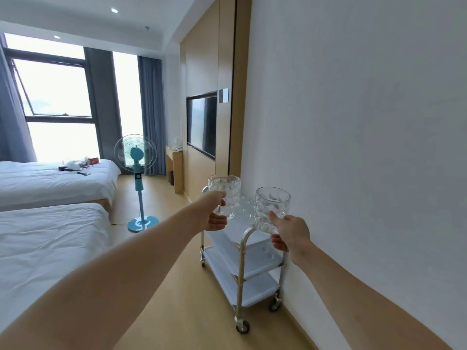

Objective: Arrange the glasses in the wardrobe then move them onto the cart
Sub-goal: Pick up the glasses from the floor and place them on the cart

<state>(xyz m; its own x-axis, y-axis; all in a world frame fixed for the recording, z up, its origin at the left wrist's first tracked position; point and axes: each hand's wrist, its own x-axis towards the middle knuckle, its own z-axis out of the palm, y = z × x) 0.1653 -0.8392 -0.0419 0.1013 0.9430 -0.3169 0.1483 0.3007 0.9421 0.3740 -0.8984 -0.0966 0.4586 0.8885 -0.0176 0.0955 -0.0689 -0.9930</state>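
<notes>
Two clear mugs are held up in the lower middle of the frame, above the cart (242,263). The left mug (225,195) is gripped by the left hand (214,215) just below it. The right mug (271,208) is gripped by the right hand (290,232) at its lower right, near the white wall (366,147).
</notes>
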